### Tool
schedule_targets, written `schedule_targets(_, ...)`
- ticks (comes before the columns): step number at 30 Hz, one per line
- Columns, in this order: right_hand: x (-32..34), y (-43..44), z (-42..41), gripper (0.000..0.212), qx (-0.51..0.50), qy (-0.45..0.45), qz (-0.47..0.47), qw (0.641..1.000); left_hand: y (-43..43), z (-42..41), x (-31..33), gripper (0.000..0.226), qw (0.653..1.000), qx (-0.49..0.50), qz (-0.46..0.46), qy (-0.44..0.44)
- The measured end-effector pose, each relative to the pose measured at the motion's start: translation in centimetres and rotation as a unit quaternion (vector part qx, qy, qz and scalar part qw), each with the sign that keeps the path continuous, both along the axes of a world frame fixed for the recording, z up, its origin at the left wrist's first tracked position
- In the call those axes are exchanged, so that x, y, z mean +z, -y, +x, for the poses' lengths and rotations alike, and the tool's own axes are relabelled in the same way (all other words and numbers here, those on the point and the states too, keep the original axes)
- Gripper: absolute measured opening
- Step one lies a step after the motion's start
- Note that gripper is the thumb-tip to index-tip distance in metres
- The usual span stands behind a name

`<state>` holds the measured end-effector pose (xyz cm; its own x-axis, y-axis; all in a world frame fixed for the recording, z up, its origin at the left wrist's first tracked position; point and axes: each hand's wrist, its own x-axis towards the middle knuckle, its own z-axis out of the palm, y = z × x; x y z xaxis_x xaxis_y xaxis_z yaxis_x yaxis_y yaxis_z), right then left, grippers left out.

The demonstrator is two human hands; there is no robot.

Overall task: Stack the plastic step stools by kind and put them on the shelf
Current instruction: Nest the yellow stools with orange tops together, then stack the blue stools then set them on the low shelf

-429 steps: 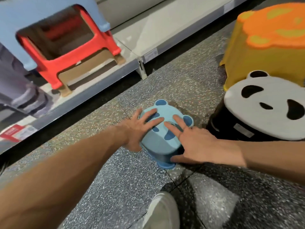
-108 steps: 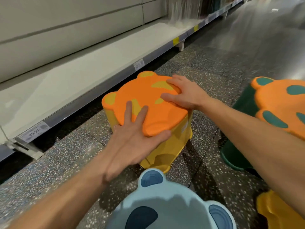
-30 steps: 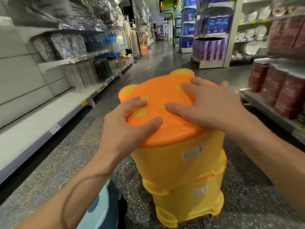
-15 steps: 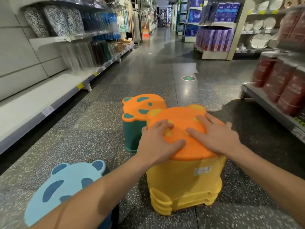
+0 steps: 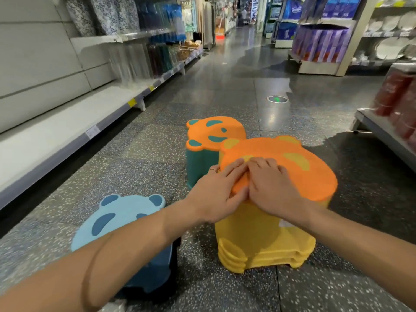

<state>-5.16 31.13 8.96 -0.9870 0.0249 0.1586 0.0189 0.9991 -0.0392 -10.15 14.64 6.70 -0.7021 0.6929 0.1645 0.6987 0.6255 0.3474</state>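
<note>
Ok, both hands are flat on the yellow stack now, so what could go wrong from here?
Both the left hand and right hand press near the front-left edge of the yellow stack, not its middle, so it might tip or nest crookedly. The green stool sits close behind and the blue stool close beside, so either could get knocked when the stack is lifted toward the shelf.

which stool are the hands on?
The yellow stool stack with the orange top, under both the left hand and right hand; the green and blue stools stand untouched.
</note>
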Motion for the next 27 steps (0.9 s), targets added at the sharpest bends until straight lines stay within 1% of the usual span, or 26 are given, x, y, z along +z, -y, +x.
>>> schedule_targets(2, 0.2, 2.4, -0.4, 0.043, 0.033, -0.007, -0.037, 0.999, 2.8, -0.3, -0.5, 0.076, 0.999, -0.030, -0.019, -0.035)
schedule_targets(4, 0.3, 4.1, -0.5, 0.046, 0.068, -0.021, -0.070, 0.995, 5.9, -0.8, -1.0, 0.078, 0.993, -0.038, -0.072, -0.081)
schedule_targets(5, 0.1, 5.0, -0.3, 0.049, 0.100, -0.027, -0.069, 0.992, 7.3, -1.0, -1.1, 0.077, 0.990, -0.030, -0.098, -0.097)
schedule_targets(8, -1.0, 8.0, 0.4, 0.055, 0.195, -0.030, -0.058, 0.979, 11.5, -1.0, -1.3, 0.077, 0.986, 0.014, -0.144, -0.086)
schedule_targets(9, -1.6, 9.1, 0.3, 0.056, 0.215, -0.019, -0.077, 0.973, 12.7, -0.8, -1.3, 0.078, 0.985, 0.030, -0.154, -0.072)
schedule_targets(10, -2.1, 10.3, 0.2, 0.057, 0.225, 0.002, -0.115, 0.968, 14.0, -0.7, -1.4, 0.078, 0.983, 0.045, -0.166, -0.062)
schedule_targets(12, -3.0, 12.5, -0.1, 0.057, 0.219, 0.071, -0.199, 0.953, 16.4, -0.6, -1.8, 0.076, 0.979, 0.069, -0.183, -0.056)
schedule_targets(14, -4.1, 14.4, -0.7, 0.060, 0.202, 0.133, -0.242, 0.939, 18.8, -0.5, -2.2, 0.072, 0.977, 0.089, -0.184, -0.055)
schedule_targets(16, -5.0, 15.7, -1.5, 0.069, 0.186, 0.184, -0.296, 0.919, 20.9, -0.4, -2.8, 0.072, 0.975, 0.111, -0.185, -0.047)
schedule_targets(18, -5.6, 16.9, -2.3, 0.079, 0.168, 0.214, -0.350, 0.897, 22.7, -0.2, -3.5, 0.073, 0.974, 0.125, -0.181, -0.045)
schedule_targets(20, -6.0, 17.9, -3.0, 0.088, 0.155, 0.232, -0.388, 0.879, 23.8, 0.2, -4.0, 0.074, 0.975, 0.133, -0.171, -0.048)
schedule_targets(23, -7.0, 19.5, -3.8, 0.101, 0.132, 0.245, -0.393, 0.877, 24.8, 0.1, -4.4, 0.082, 0.973, 0.174, -0.150, -0.020)
schedule_targets(25, -7.8, 20.2, -4.1, 0.104, 0.109, 0.238, -0.400, 0.879, 25.2, 0.1, -4.9, 0.082, 0.972, 0.216, -0.097, 0.008)
schedule_targets(27, -9.1, 20.6, -4.2, 0.104, 0.092, 0.195, -0.411, 0.886, 25.4, 0.2, -5.6, 0.078, 0.962, 0.267, -0.042, 0.029)
